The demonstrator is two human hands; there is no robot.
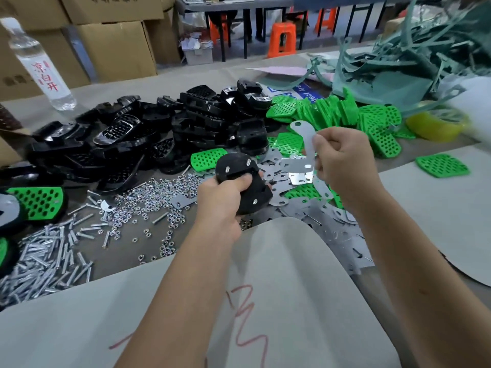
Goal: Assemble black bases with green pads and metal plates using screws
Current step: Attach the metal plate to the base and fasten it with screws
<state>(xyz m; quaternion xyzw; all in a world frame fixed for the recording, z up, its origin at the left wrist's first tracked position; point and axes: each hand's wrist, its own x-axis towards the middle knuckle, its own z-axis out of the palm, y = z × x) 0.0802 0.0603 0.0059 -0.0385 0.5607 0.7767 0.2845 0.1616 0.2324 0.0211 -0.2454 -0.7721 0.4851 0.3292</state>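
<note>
Black plastic base point(243, 185), screw tips up, sits clamped in the left hand point(225, 200) — the right hand point(342, 160) pinches a curved metal plate point(305, 140) upright, just above-right.

Black base point(243, 181) left, metal plate point(305, 139) right

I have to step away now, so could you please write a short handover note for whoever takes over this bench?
Left hand grips a black base, underside up, three screw ends poking through.
Right hand pinches a metal plate, held above the base, not yet fitted.
Supplies: bases behind, green pads right, plates by the hands, nuts and screws left.
Done: screws through this base.
Left: seat the plate on the screws, add nuts.
</note>
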